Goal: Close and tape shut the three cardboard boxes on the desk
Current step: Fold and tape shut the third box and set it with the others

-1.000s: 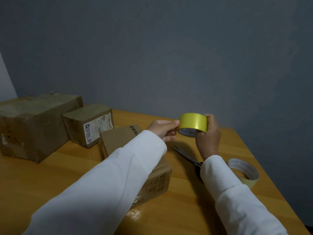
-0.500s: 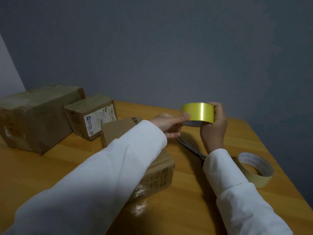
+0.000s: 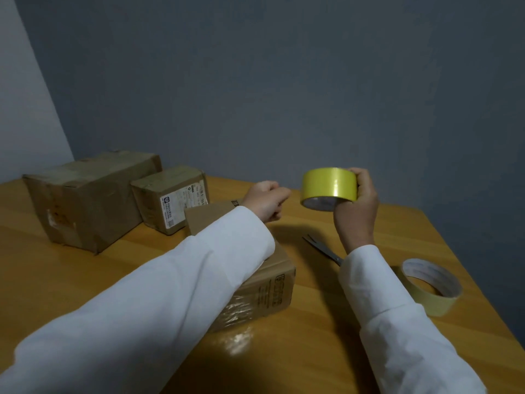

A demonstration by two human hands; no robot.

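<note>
My right hand (image 3: pixel 356 211) holds a yellow tape roll (image 3: pixel 329 187) up above the desk. My left hand (image 3: pixel 265 200) hovers a short way left of the roll, fingers pinched together; I see no tape strip between them. Three cardboard boxes stand on the wooden desk (image 3: pixel 312 351). A large box (image 3: pixel 85 200) is at the far left, with a smaller labelled box (image 3: pixel 170 200) beside it. The nearest box (image 3: pixel 272 288) lies under my left forearm, its flaps down, with shiny film on its near side.
Scissors (image 3: pixel 324 248) lie on the desk under my right wrist, partly hidden by the sleeve. A cream tape roll (image 3: pixel 431 285) lies flat near the desk's right edge. A grey wall runs behind the desk.
My left hand has come off the yellow roll and drawn away to the left, closing its fingers. My right hand has lifted the roll a little higher.
</note>
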